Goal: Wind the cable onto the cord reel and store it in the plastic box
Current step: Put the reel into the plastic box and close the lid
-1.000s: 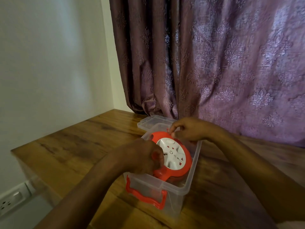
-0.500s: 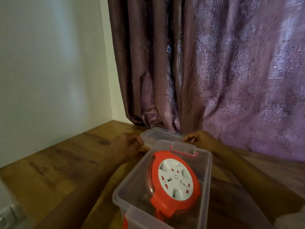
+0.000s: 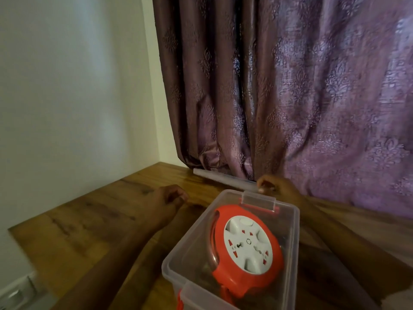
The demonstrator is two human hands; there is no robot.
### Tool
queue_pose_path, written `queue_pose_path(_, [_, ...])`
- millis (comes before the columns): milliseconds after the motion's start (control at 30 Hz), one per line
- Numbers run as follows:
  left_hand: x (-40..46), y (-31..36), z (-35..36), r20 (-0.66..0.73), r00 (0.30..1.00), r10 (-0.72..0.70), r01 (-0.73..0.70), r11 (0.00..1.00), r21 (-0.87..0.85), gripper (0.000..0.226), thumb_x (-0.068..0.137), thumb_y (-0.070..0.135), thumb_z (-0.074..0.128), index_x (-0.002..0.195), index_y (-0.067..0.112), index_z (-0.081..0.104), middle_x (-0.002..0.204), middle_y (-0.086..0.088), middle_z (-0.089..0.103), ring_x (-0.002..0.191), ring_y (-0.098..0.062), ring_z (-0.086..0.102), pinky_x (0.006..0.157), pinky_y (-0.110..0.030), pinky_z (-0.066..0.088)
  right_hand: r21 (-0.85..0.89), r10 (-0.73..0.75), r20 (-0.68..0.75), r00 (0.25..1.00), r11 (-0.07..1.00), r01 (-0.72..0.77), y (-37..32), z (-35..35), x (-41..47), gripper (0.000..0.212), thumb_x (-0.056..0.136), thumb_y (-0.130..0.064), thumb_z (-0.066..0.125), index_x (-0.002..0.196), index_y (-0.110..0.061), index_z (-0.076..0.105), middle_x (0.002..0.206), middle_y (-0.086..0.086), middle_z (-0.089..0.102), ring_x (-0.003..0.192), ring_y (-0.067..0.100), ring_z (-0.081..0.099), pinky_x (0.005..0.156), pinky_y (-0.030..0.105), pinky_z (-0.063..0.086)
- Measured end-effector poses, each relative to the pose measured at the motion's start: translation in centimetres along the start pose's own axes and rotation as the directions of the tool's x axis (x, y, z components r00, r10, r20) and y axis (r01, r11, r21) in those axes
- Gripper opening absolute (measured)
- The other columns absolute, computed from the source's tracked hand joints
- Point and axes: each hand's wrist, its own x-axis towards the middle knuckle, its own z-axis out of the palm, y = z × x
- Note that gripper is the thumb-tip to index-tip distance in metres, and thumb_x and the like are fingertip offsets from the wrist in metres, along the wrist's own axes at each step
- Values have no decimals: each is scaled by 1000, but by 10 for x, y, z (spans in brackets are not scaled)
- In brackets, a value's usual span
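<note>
The orange cord reel [image 3: 247, 245], with a white socket face, stands tilted inside the clear plastic box [image 3: 290, 222] at the lower centre. No loose cable shows. Behind the box, the clear lid [image 3: 223, 179] is tipped up off the table, its rim showing as a pale strip. My right hand [image 3: 276, 186] pinches the lid's right end. My left hand [image 3: 166, 201] is curled at the lid's left side and seems to hold its see-through corner. The box's orange latch [image 3: 180, 304] shows at the bottom edge.
The box stands on a wooden table [image 3: 89, 220] set into a corner. A white wall is on the left and a purple patterned curtain [image 3: 290, 97] hangs behind. A wall socket [image 3: 15, 294] sits low at the left.
Both hands left the reel, which now sits in the box, and took the lid behind it. The lid has since tipped up off the table. The view has shifted closer.
</note>
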Motion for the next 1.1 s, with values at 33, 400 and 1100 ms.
queue_pose_path(33, [0, 4, -3, -15, 1000, -2, 1, 998, -57, 24, 96, 20, 59, 76, 32, 60, 76, 1, 64, 84, -30, 65, 80, -45, 53, -30, -86, -65, 994, 996, 84, -10, -6, -1, 14, 86, 0, 60, 87, -14, 62, 85, -2, 60, 84, 15, 55, 74, 10, 45])
queue_pose_path(400, [-26, 55, -32, -244, 969, 34, -118, 933, -341, 61, 98, 34, 54, 149, 31, 21, 155, -6, 34, 116, -15, 47, 98, -42, 50, 404, -191, -181, 965, 880, 250, -128, -72, -35, 17, 93, -11, 53, 86, -26, 58, 85, -8, 65, 75, 10, 57, 69, 40, 49])
queue_pose_path(1100, [-144, 92, -62, 180, 984, -14, 123, 784, -609, 52, 75, 34, 68, 124, 26, 51, 78, -16, 75, 64, -28, 72, 59, -33, 61, -11, 159, -124, 980, 987, -161, -121, -39, -21, 18, 93, -10, 51, 85, -14, 67, 80, 9, 63, 67, 19, 58, 58, 26, 45])
